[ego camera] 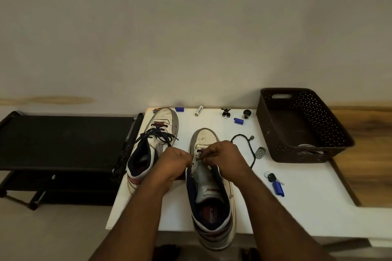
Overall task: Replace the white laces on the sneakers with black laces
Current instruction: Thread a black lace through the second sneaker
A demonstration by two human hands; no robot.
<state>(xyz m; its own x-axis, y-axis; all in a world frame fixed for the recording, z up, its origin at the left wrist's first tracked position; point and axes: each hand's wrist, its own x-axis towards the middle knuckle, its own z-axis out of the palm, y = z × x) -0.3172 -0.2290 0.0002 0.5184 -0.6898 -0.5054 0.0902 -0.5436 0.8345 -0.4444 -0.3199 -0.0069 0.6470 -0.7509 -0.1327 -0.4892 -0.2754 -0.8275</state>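
Two white high-top sneakers stand on a white table (297, 197). The left sneaker (152, 148) carries a black lace (157, 135) threaded and loosely tied at its top. The right sneaker (210, 188) lies toe away from me, its heel over the table's front edge. My left hand (175, 161) and my right hand (224, 154) meet over its eyelets, fingers pinched on a dark lace end. A black lace (248, 146) trails from under my right hand across the table to the right. The eyelets themselves are mostly hidden by my fingers.
A dark perforated basket (301, 125) sits at the table's back right with something white inside. Keys with a blue fob (275, 182), a metal tag (260, 152), a battery (199, 110), small blue caps and figurines lie around. A black rack (63, 146) stands left of the table.
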